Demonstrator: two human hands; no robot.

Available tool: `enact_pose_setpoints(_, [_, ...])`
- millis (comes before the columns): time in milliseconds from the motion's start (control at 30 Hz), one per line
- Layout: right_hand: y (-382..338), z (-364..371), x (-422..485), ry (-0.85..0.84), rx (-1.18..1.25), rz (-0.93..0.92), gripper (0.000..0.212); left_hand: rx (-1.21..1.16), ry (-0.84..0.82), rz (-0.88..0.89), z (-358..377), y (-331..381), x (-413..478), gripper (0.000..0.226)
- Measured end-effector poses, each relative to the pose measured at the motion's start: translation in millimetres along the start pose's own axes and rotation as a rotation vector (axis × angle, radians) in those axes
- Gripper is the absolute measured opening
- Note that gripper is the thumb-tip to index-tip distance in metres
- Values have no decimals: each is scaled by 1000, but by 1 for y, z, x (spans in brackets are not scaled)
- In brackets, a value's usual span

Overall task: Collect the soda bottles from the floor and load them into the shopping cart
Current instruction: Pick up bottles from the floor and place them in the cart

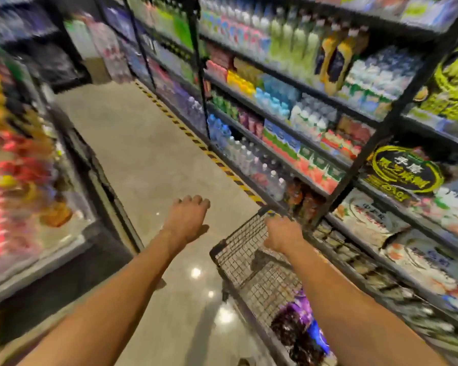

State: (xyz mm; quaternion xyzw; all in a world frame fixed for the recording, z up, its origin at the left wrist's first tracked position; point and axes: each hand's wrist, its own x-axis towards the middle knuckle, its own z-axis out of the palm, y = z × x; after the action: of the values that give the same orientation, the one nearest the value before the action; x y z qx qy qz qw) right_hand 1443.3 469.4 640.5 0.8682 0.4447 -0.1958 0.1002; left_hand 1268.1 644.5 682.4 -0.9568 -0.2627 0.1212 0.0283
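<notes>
Several bottles (299,326) already lie in the cart (238,249), near end; none visible on the floor (143,154); left hand (188,220) loose, empty; right hand (283,233) grips the far rim; person should steady cart, scan aisle low before moving on

On my right, black shelving (362,154) runs from near to far, stocked with bottled drinks (296,46). Yellow-black hazard tape (193,138) lines its base on the grey floor (132,143). On my left stands a blurred glass-fronted cabinet (64,220).
</notes>
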Motion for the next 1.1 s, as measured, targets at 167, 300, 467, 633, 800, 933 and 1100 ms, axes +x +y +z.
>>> enact_pose_setpoints(167, [-123, -34, -29, 91, -109, -195, 49, -66, 56, -196, -3, -89, -127, 56])
enact_pose_setpoints(300, [-233, -45, -61, 85, -172, -353, 57, -121, 51, -430, 9, -157, -249, 60])
enact_pose_setpoints(467, [-377, -42, -105, 107, -272, -594, 52, -133, 27, -727, 38, -227, -397, 63])
enact_pose_setpoints(633, [-518, -27, -150, 52, -343, -864, 51, -174, -17, -996, 75, -276, -521, 62])
enact_pose_setpoints(800, [-637, 10, -178, 28, -443, -1083, 48, -210, -98, -1189, 122, -312, -600, 57])
enact_pose_setpoints(933, [-712, 50, -175, -36, -463, -1174, 52, -267, -144, -1286, 168, -349, -640, 61])
enact_pose_setpoints(1100, [-783, 102, -162, -171, -513, -1191, 58, -416, -241, -1328, 226, -389, -673, 62])
